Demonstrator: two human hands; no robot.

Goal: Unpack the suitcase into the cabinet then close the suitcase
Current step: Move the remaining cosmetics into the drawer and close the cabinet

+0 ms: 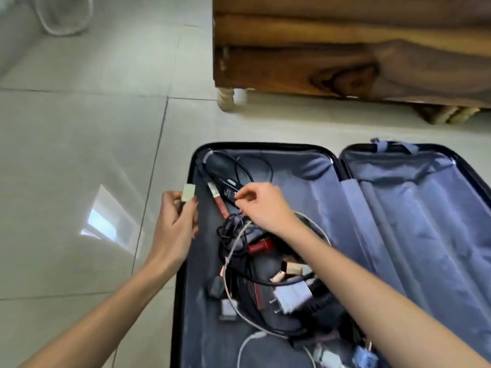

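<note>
Pale floor tiles [79, 155] are bearing the suitcase [398, 235], lying open near the wooden cabinet [318, 62], with cables and plugs [265, 282] tangling in its left half. The left hand [175, 227] is gripping a small pale block [188, 192] at the case's left rim. The right hand [265, 205] is pinching a thin pale cable [235, 245].

A: where are the hands at?
B: left hand [176, 224] comes up from 7 o'clock, fingers curled round a small cream block [189, 192]. right hand [263, 205] reaches in from 4 o'clock, fingertips pinched, can't tell on what.
</note>
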